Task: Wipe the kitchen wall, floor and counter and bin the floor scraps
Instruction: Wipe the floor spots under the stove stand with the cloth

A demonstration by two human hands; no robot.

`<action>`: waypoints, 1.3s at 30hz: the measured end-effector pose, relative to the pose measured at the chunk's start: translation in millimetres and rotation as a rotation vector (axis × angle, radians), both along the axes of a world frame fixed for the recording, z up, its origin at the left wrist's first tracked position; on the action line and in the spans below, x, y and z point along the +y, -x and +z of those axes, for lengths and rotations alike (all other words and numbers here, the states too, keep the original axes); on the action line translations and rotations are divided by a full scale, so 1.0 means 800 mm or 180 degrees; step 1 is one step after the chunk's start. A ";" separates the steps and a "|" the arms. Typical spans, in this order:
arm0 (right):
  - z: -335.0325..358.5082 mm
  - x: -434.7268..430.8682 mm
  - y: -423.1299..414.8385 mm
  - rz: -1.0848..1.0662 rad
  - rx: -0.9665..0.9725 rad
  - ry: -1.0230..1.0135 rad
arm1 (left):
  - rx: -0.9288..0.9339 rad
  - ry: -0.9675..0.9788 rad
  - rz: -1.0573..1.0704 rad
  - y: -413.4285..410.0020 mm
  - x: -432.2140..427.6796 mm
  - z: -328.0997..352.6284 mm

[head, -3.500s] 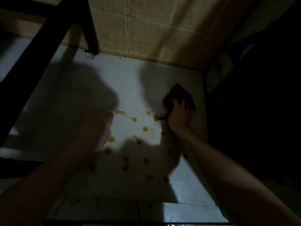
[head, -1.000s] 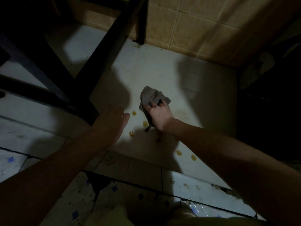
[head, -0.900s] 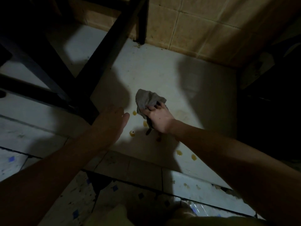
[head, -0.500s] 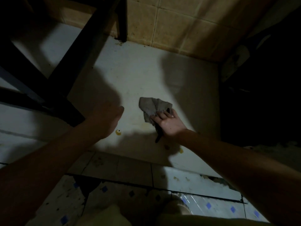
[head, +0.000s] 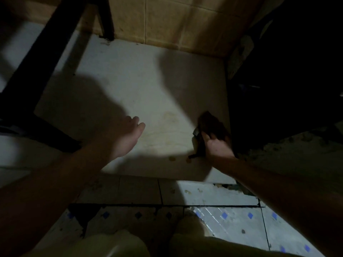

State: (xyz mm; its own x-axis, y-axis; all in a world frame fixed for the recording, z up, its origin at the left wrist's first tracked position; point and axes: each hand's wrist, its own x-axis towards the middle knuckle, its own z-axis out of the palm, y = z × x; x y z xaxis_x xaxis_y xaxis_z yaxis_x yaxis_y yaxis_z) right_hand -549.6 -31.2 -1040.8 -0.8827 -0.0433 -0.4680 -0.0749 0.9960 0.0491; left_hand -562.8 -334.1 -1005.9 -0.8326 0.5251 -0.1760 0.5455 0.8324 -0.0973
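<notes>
at the right edge of the pale floor slab [head: 130, 80], our right hand [head: 216, 145] fingers clamp the dark, crumpled cloth rag [head: 210, 123]; soft and limp, we judge, best bunched mid-fold. left hand [head: 128, 134] hovers, fingers spread wide.

I am looking down at a dim corner of a home kitchen. A pale floor slab [head: 130, 86] meets a wall of tan ceramic tiles [head: 176, 21]. Nearer me lie white floor tiles with small blue diamonds [head: 235, 217], some cracked. Dark wooden furniture legs [head: 42, 58] stand at left.
</notes>
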 end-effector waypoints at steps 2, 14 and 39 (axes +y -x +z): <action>-0.002 0.004 -0.013 0.0019 0.0125 -0.0154 | -0.0016 0.0033 -0.0060 -0.003 0.001 -0.004; -0.009 -0.056 -0.025 0.0950 0.0070 -0.0265 | -0.0148 0.0481 0.0164 -0.040 -0.026 0.007; 0.006 -0.274 0.020 0.2809 0.0395 0.1038 | -0.0659 0.0513 0.1308 -0.151 -0.152 0.012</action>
